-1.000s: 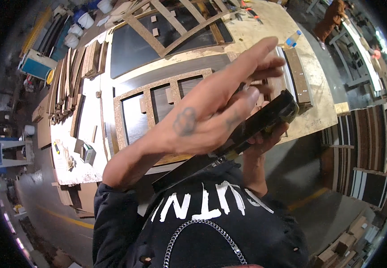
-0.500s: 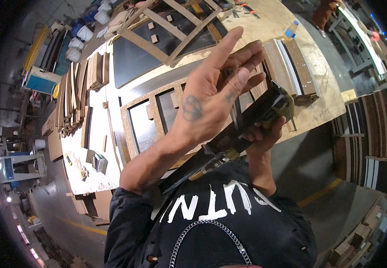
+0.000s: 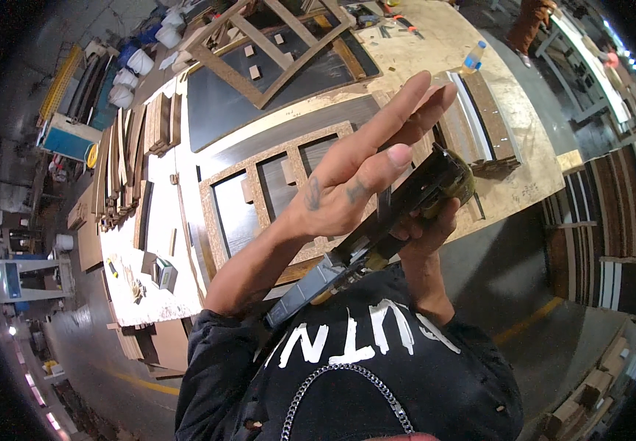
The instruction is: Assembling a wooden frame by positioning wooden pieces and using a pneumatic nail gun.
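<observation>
My right hand [image 3: 426,224] is wrapped around a dark nail gun [image 3: 399,217] with a long magazine, held at a slant in front of my chest. The magazine's lower end points down and left toward my left forearm. Above the tool, my left hand [image 3: 365,165] is raised with fingers stretched out and the thumb apart, holding nothing. Beneath the hands on the table lies a chipboard frame [image 3: 241,213] with crossbars and dark openings, set on a grey panel. Part of that frame is hidden behind my left hand and the tool.
On the worktable [image 3: 531,147] stand stacked strips [image 3: 490,117] at right, more wooden strips [image 3: 121,158] at left, and a bottle [image 3: 473,57]. A second frame [image 3: 230,73] overlies a black panel [image 3: 218,110]. A small box [image 3: 162,272] sits at the near left corner. Racked boards [image 3: 590,242] stand right.
My left hand has turned more edge-on, its fingers straightening and drawing closer together. The nail gun has rolled slightly, so its magazine now catches light; my right hand keeps its hold.
</observation>
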The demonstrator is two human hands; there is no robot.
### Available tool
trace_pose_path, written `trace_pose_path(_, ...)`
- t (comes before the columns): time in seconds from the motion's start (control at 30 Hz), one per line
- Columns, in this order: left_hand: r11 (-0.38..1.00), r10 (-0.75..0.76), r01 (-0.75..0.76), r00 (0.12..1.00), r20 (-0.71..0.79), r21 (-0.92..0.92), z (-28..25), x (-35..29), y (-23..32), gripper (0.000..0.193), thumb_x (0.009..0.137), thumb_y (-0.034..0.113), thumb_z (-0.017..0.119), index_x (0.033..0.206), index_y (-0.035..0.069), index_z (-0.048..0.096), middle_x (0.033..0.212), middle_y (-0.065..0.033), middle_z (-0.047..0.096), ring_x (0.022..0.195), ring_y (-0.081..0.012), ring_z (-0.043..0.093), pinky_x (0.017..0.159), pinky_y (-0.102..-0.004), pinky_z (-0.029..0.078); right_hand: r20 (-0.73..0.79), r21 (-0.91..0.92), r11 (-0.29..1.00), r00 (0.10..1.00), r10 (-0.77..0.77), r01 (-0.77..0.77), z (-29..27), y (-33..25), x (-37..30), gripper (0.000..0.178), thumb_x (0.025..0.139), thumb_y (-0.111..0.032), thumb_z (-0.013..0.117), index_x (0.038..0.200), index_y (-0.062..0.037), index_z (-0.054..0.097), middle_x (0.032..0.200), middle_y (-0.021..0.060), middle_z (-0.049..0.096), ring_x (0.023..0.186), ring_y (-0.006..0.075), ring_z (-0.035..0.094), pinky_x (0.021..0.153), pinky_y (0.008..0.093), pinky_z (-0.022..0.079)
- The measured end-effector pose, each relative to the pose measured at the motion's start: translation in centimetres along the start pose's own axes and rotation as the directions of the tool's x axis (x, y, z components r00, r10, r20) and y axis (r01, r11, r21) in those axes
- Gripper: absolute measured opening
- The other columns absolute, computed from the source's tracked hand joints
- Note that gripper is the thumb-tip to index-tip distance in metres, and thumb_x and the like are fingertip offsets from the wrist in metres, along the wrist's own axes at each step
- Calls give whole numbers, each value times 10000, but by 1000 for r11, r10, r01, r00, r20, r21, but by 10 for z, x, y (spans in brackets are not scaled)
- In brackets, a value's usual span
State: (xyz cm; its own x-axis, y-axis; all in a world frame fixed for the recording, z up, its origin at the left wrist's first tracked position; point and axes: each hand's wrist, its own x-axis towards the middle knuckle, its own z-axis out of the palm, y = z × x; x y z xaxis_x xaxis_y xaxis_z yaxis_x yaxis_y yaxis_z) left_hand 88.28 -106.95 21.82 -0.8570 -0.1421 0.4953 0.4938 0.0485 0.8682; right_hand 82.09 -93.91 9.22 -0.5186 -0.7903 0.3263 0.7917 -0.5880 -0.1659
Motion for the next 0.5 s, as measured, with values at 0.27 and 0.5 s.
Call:
trace_pose_path(0.27, 957, 290, -290, 957, 3, -10, 1, 6, -9, 701, 980, 394, 366, 1524, 29, 116, 1537, -222, 253, 1446, -318, 215, 1194, -457, 148, 9, -30, 999, 999, -30, 30, 5, 3, 1, 582, 903, -503, 591, 1204, -7, 544, 784, 63, 587, 495, 101, 501, 431, 262, 427)
trace_pose_path(0.5, 965, 260, -260, 964, 45, -19, -2, 6, -12, 740, 963, 422, 380, 1527, 31, 101, 1565, -215, 175, 1467, -304, 144, 1198, -461, 109, 13, -53, 998, 1000, -23, 24, 7, 6, -1, 581, 890, -506, 599, 1214, -26, 543, 796, 64, 611, 485, 96, 495, 433, 274, 433)
